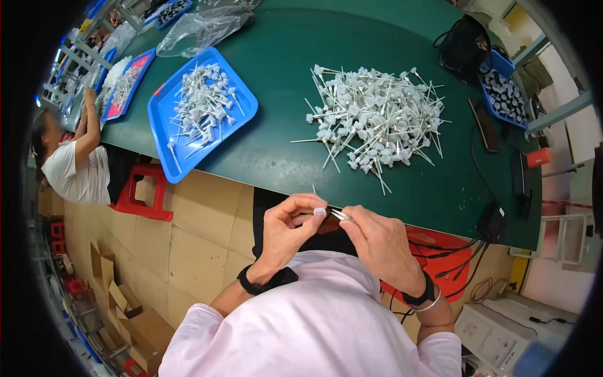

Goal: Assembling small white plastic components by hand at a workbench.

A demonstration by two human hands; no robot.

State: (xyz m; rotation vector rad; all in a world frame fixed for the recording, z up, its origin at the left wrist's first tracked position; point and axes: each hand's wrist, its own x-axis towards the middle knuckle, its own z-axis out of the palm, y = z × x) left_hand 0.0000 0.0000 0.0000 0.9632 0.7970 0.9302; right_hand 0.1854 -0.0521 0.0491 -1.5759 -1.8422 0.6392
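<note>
Close to the table's near edge, my left hand (290, 227) pinches a small white plastic piece (320, 212) between thumb and fingertips. A thin stem rises just beyond these fingers. My right hand (381, 241) is closed on slim pale tweezers (341, 215), whose dark tips point left at the white piece; whether they touch it I cannot tell. Beyond my hands, a heap of similar white pieces with thin stems (383, 119) lies loose on the green table (276, 151). More of them lie in a blue tray (164, 129) to the left.
A clear plastic bag (204, 28) lies at the far left. On the right are a black bag (463, 47), a blue bin of dark parts (504, 97), a phone-like dark slab (483, 124) and a cabled black box (490, 221). Another person (74, 157) works at the left.
</note>
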